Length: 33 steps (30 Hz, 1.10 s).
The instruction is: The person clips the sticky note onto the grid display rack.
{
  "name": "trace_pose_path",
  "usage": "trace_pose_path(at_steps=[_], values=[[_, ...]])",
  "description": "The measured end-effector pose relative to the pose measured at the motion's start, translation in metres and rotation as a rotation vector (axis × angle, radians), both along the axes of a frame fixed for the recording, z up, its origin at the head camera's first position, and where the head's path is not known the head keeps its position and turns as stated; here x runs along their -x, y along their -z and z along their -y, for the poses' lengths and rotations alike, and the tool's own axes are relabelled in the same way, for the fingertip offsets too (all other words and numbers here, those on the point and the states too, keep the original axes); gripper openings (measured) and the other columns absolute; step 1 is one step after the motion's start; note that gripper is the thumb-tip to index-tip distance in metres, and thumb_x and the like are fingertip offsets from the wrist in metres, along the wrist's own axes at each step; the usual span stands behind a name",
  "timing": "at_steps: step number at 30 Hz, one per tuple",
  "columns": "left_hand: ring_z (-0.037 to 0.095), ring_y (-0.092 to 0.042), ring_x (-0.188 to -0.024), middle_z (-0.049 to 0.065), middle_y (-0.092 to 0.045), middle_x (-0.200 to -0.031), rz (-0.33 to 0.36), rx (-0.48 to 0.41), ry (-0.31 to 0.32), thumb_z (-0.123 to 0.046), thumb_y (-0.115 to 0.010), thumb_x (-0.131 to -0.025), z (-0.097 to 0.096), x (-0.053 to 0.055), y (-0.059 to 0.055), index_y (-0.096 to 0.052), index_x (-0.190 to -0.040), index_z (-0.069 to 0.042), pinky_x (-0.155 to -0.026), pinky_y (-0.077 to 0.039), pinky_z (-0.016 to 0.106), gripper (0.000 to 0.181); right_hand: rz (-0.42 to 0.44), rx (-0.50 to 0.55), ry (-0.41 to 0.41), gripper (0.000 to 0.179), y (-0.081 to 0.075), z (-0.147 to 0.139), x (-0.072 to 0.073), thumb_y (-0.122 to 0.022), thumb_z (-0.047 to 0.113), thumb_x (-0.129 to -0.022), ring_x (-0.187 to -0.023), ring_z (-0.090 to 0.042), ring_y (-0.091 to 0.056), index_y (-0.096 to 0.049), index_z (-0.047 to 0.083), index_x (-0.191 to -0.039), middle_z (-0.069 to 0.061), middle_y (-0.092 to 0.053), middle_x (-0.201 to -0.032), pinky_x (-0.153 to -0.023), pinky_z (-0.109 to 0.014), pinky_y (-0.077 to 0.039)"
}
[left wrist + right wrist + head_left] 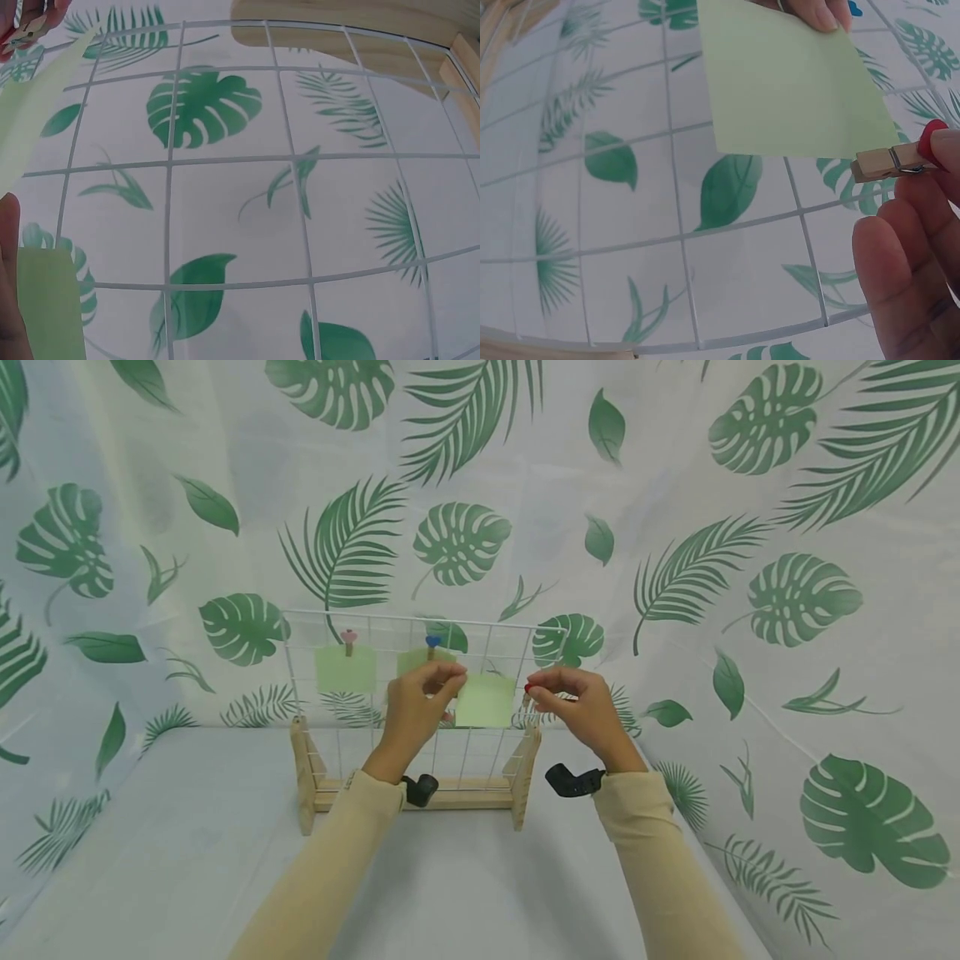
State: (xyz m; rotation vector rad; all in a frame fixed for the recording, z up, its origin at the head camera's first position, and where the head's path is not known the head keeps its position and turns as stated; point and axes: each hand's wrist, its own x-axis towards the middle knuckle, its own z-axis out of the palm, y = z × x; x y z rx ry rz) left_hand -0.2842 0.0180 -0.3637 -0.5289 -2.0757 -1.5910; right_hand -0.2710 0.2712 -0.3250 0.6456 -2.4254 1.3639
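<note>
My left hand point(416, 706) pinches a light green paper note point(486, 703) by its upper left corner, in front of a white wire grid point(375, 616). Beside the note's right edge, my right hand point(581, 702) pinches a small wooden clothespin point(885, 163) with a red ornament on it. In the right wrist view the clothespin's tip lies right at a corner of the note. Two other green notes hang on the grid: the left note point(345, 671) under a pink-heart clothespin point(348, 641), and a partly hidden note point(408, 662) under a blue-heart clothespin point(432, 643).
The grid stands upright in a wooden stand point(303, 777) on a white-covered table point(187, 835). A leaf-printed curtain point(540, 468) surrounds the table at the back and sides. Black wrist cameras are strapped under both hands.
</note>
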Motion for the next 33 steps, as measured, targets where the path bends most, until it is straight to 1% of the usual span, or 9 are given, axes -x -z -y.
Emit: trace_pose_path(at_steps=[2, 4, 8, 17, 25, 26, 27, 31, 33], values=[[0.025, -0.075, -0.085, 0.01, -0.078, -0.098, 0.003, -0.006, -0.003, -0.013, -0.075, -0.105, -0.001, 0.001, 0.0, -0.079, -0.113, -0.003, -0.057, -0.062, 0.025, 0.014, -0.01, -0.001, -0.007, 0.018, -0.002, -0.001, 0.001, -0.073, 0.003, -0.103, -0.088, -0.02, -0.077, -0.075, -0.009, -0.117, -0.023, -0.078, -0.111, -0.084, -0.019, -0.06], [0.025, -0.075, -0.084, 0.01, -0.078, -0.097, 0.001, -0.009, -0.005, -0.013, -0.075, -0.105, -0.001, 0.001, -0.001, -0.079, -0.113, -0.003, -0.057, -0.062, 0.024, 0.014, -0.016, -0.002, -0.006, 0.018, -0.003, -0.001, 0.002, -0.072, 0.003, -0.103, -0.087, -0.018, -0.077, -0.075, -0.009, -0.116, -0.023, -0.078, -0.111, -0.084, -0.019, -0.06], [0.025, -0.075, -0.084, 0.01, -0.078, -0.097, -0.001, -0.021, -0.005, -0.014, -0.075, -0.105, -0.002, 0.003, -0.001, -0.079, -0.114, -0.001, -0.057, -0.062, 0.024, 0.016, -0.02, 0.014, -0.015, 0.019, -0.007, -0.001, 0.004, -0.073, 0.003, -0.102, -0.085, -0.005, -0.073, -0.075, -0.009, -0.117, -0.024, -0.077, -0.11, -0.082, -0.02, -0.062], [0.024, -0.075, -0.084, 0.01, -0.079, -0.1, 0.007, -0.038, -0.005, -0.015, -0.076, -0.104, -0.006, 0.006, -0.002, -0.079, -0.115, -0.001, -0.059, -0.063, 0.024, 0.018, -0.025, 0.014, -0.025, 0.019, -0.012, -0.001, 0.009, -0.073, 0.002, -0.102, -0.086, -0.001, -0.072, -0.074, -0.01, -0.117, -0.024, -0.077, -0.109, -0.08, -0.021, -0.063], [0.025, -0.078, -0.08, 0.012, -0.081, -0.102, -0.007, -0.05, -0.012, -0.014, -0.077, -0.103, -0.009, 0.007, -0.003, -0.08, -0.113, -0.002, -0.059, -0.062, 0.023, 0.015, -0.058, -0.047, 0.005, 0.018, -0.019, 0.002, 0.011, -0.074, 0.005, -0.102, -0.083, -0.01, -0.075, -0.076, -0.007, -0.115, -0.021, -0.079, -0.108, -0.079, -0.018, -0.062], [0.026, -0.078, -0.08, 0.013, -0.081, -0.102, -0.011, -0.055, -0.011, -0.013, -0.077, -0.103, -0.01, 0.008, -0.004, -0.08, -0.113, -0.002, -0.059, -0.062, 0.023, 0.015, -0.062, -0.049, 0.003, 0.017, -0.019, 0.003, 0.012, -0.074, 0.004, -0.102, -0.083, -0.01, -0.074, -0.076, -0.007, -0.115, -0.021, -0.079, -0.108, -0.078, -0.019, -0.062], [0.026, -0.078, -0.08, 0.013, -0.081, -0.102, -0.013, -0.058, -0.01, -0.013, -0.077, -0.103, -0.01, 0.008, -0.004, -0.08, -0.113, -0.002, -0.059, -0.062, 0.023, 0.015, -0.066, -0.05, 0.002, 0.017, -0.02, 0.004, 0.012, -0.074, 0.003, -0.102, -0.085, -0.014, -0.075, -0.076, -0.008, -0.115, -0.021, -0.079, -0.107, -0.077, -0.019, -0.062], [0.028, -0.079, -0.081, 0.014, -0.081, -0.102, -0.017, -0.066, -0.012, -0.012, -0.078, -0.102, -0.011, 0.009, -0.003, -0.08, -0.112, -0.002, -0.058, -0.062, 0.023, 0.014, -0.083, -0.058, -0.009, 0.015, -0.023, 0.007, 0.014, -0.074, 0.002, -0.102, -0.088, -0.013, -0.072, -0.076, -0.008, -0.113, -0.022, -0.078, -0.107, -0.075, -0.019, -0.062], [0.028, -0.079, -0.081, 0.014, -0.081, -0.102, -0.017, -0.067, -0.016, -0.012, -0.078, -0.102, -0.011, 0.009, -0.003, -0.08, -0.112, -0.002, -0.058, -0.062, 0.023, 0.014, -0.091, -0.064, -0.015, 0.014, -0.024, 0.009, 0.015, -0.074, 0.001, -0.102, -0.091, -0.016, -0.071, -0.076, -0.008, -0.112, -0.022, -0.078, -0.107, -0.074, -0.02, -0.062]])
